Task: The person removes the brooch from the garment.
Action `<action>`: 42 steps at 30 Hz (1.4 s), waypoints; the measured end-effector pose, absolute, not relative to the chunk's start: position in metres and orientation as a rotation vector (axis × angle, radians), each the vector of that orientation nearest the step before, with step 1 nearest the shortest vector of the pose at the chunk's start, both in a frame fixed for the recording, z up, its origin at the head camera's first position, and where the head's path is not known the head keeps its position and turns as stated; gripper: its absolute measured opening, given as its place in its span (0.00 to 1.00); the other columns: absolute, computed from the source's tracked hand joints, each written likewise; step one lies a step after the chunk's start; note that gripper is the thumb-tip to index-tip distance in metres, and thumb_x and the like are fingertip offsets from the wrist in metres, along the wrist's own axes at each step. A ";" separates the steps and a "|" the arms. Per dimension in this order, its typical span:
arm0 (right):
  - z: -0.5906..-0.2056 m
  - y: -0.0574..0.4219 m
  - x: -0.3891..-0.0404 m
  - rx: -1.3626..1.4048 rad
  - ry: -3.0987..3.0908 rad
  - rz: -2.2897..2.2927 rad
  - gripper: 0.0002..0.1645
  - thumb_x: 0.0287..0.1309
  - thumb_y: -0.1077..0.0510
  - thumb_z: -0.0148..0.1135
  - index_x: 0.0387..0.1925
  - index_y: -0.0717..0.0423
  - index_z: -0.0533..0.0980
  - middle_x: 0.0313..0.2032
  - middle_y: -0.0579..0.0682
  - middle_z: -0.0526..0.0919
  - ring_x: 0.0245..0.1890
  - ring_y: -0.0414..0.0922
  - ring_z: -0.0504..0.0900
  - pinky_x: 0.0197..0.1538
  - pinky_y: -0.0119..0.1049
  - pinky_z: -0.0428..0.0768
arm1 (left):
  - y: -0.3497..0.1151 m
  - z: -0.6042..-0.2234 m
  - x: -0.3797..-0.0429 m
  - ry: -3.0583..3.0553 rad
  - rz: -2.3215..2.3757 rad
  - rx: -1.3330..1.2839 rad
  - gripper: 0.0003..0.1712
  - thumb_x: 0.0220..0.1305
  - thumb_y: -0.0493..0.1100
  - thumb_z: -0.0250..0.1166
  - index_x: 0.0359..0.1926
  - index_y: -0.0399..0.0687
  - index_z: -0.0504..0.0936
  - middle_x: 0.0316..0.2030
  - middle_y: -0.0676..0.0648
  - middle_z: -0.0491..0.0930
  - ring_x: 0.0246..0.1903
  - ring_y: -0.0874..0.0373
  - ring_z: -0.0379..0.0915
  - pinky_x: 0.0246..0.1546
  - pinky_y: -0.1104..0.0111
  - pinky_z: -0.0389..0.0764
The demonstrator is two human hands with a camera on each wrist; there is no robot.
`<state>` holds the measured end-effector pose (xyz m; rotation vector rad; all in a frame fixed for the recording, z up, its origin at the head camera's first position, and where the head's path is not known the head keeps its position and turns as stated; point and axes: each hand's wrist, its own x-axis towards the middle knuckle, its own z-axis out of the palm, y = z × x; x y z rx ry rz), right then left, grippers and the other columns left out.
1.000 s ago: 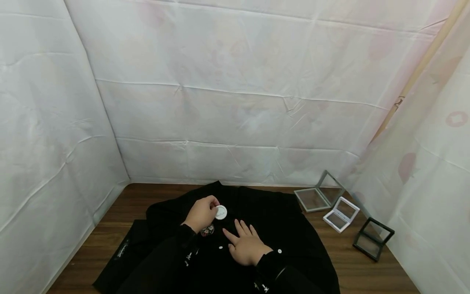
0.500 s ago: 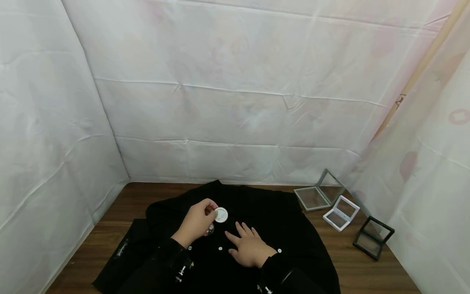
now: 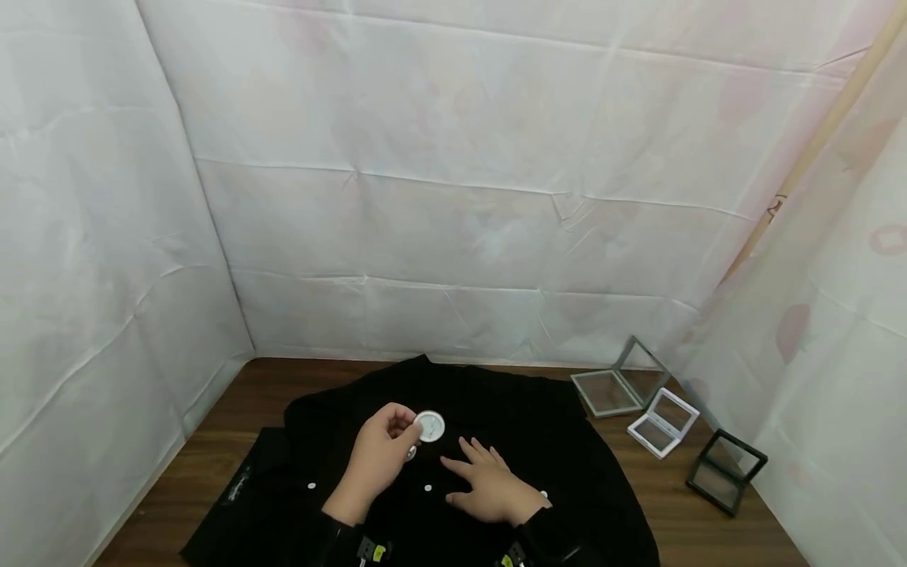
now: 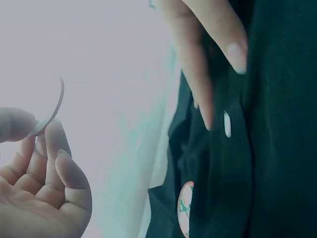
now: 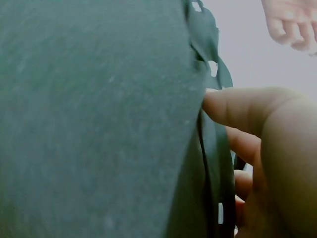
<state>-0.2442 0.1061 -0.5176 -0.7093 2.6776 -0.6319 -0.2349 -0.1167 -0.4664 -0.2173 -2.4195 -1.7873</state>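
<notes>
My left hand (image 3: 375, 461) pinches a round white badge (image 3: 429, 426) by its edge, thumb against fingers, above the black button-up shirt (image 3: 524, 417). From the left wrist view the badge (image 4: 59, 101) appears edge-on as a thin curve. A second round badge with a coloured pattern (image 4: 184, 209) lies on the shirt, mostly hidden behind the left hand in the head view. Fingers spread, my right hand (image 3: 492, 486) rests at the shirt's front; the right wrist view has its thumb (image 5: 237, 106) touching the cloth along the buttoned strip.
Three open folding mirrors stand on the wooden table (image 3: 680, 520) at the right: a grey one (image 3: 608, 394), a white one (image 3: 653, 435) and a black one (image 3: 714, 484). White cloth walls (image 3: 453, 236) enclose the back and sides. Small white buttons (image 3: 428, 487) dot the shirt.
My left hand has drawn slightly towards me and lifted the white badge, which looks larger and more face-on. The right hand keeps its spread pose with little movement.
</notes>
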 end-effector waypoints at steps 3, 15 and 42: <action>-0.520 0.111 -0.243 -0.719 2.659 -0.736 0.34 0.67 0.38 0.64 0.71 0.39 0.74 0.78 0.57 0.59 0.79 0.59 0.51 0.76 0.64 0.48 | -0.114 -0.464 -0.230 -2.376 -1.826 -0.209 0.04 0.69 0.39 0.68 0.41 0.44 0.80 0.32 0.48 0.82 0.33 0.47 0.83 0.28 0.69 0.82; -0.538 0.119 -0.238 -0.760 2.713 -0.908 0.34 0.68 0.37 0.62 0.70 0.44 0.75 0.77 0.55 0.61 0.79 0.58 0.53 0.76 0.65 0.45 | -0.104 -0.455 -0.212 -2.279 -2.020 -0.388 0.06 0.66 0.32 0.68 0.37 0.40 0.77 0.33 0.44 0.85 0.32 0.54 0.85 0.37 0.65 0.85; -0.466 0.135 -0.220 -0.686 2.596 -1.426 0.18 0.75 0.46 0.59 0.57 0.49 0.81 0.42 0.42 0.84 0.38 0.42 0.82 0.40 0.38 0.82 | -0.102 -0.442 -0.197 -2.259 -2.009 -0.446 0.05 0.66 0.34 0.70 0.36 0.42 0.80 0.39 0.44 0.82 0.37 0.54 0.81 0.40 0.66 0.84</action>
